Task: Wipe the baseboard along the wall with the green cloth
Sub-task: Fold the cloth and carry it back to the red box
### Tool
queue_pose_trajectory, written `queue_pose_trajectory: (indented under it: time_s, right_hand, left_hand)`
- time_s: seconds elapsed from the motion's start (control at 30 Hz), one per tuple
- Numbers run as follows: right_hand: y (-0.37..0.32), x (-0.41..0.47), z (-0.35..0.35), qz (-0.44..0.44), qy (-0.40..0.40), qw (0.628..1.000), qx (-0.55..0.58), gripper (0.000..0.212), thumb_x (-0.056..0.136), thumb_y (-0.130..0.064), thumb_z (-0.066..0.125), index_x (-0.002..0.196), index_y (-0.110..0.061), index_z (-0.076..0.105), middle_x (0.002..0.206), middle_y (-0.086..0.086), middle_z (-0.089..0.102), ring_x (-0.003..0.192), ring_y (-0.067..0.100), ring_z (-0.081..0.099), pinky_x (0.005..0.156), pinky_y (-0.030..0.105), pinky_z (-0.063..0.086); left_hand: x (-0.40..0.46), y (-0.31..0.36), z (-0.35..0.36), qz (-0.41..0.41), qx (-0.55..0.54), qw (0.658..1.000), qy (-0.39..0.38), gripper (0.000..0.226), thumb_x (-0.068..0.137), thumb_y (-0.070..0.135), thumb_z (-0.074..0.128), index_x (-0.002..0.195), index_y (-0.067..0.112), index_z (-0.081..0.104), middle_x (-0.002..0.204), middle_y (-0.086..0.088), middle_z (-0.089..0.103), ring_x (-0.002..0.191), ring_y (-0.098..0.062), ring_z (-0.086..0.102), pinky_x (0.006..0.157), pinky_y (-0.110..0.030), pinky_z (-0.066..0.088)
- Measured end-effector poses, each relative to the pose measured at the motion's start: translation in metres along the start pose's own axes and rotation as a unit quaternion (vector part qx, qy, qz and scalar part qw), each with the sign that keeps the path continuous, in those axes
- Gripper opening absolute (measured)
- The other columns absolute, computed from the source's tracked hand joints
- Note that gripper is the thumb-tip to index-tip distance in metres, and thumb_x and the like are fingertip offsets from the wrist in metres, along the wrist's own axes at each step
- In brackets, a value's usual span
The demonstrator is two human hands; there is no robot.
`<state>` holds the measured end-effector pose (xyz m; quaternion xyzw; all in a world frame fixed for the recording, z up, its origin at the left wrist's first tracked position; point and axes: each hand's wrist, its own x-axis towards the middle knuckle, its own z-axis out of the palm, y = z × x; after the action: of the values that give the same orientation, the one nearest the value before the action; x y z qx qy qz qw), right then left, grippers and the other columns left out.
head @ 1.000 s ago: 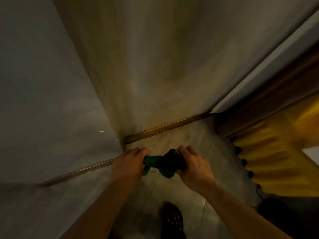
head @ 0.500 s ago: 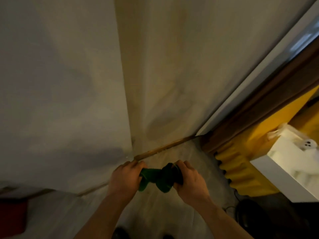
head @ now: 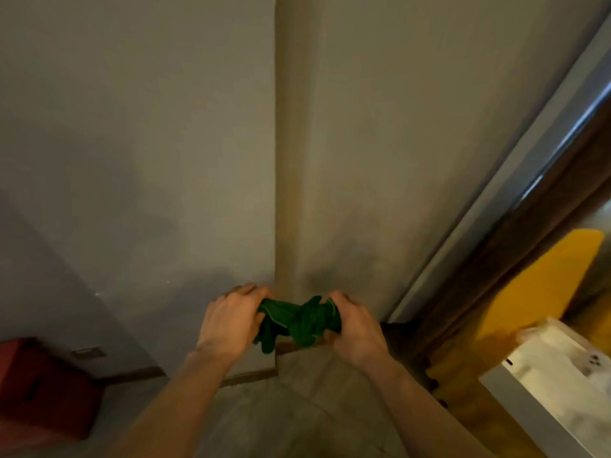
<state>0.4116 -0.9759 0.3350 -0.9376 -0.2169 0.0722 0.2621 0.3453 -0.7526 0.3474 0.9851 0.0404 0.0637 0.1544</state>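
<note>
Both hands were up in front of the wall corner. My left hand (head: 231, 322) was clenched around one end of the green cloth (head: 297, 320), and my right hand (head: 352, 325) was gripping the other end, fingers curled tight over the bunched fabric. The cloth hung between them in a crumpled wad, held in the air just in front of the outside corner of the wall (head: 291, 160), not on anything.

The baseboard (head: 251, 375) ran low along the wall beneath my hands, a dark strip meeting the floor (head: 297, 408), and the cloth was clear of it. So the wiping of this stretch looked not yet begun; I judged I was readying the cloth.

To do it well, I reckoned the wad wanted folding into a flat pad, one hand taking it, then getting down low and pressing it along the top edge and face of the strip, round that corner without skipping it. A red box (head: 43, 388) sat against the wall to the left and might block the run there.
</note>
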Motion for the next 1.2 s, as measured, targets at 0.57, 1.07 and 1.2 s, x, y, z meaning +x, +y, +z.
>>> queue_pose_trajectory:
  time_s: [0.57,1.07,1.2]
  right_hand:
    - [-0.201,0.013,-0.016,-0.249,0.003,0.968,0.027,0.039,0.078,-0.015,0.073,0.103,-0.032,0.049,0.105,-0.002,0.054,0.092,0.024,0.060,0.070,0.042,0.055]
    - [-0.475,-0.006,0.128,-0.423,-0.074,0.901,0.067,0.045,0.074,-0.007,0.071,0.104,-0.035,0.053,0.105,-0.008,0.055,0.098,0.019,0.058,0.077,0.040,0.053]
    - [-0.532,-0.013,0.164,-0.446,-0.077,0.890,0.063,0.044,0.074,-0.009,0.071,0.105,-0.033,0.053,0.105,-0.009,0.055,0.096,0.018,0.058,0.074,0.035,0.052]
  left_hand:
    - [-0.125,-0.069,-0.169,-0.158,0.061,0.971,0.170,0.025,0.088,0.013,0.064,0.103,0.033,0.060,0.099,0.008,0.066,0.087,-0.023,0.065,0.068,-0.041,0.055]
    - [-0.306,-0.260,-0.269,-0.338,0.114,0.897,0.261,0.028,0.089,0.013,0.063,0.107,0.034,0.060,0.102,0.011,0.064,0.091,-0.017,0.063,0.068,-0.039,0.056]
    - [-0.343,-0.310,-0.287,-0.356,0.122,0.885,0.275,0.027,0.089,0.015,0.066,0.108,0.033,0.062,0.098,0.012,0.064,0.088,-0.014,0.063,0.065,-0.035,0.055]
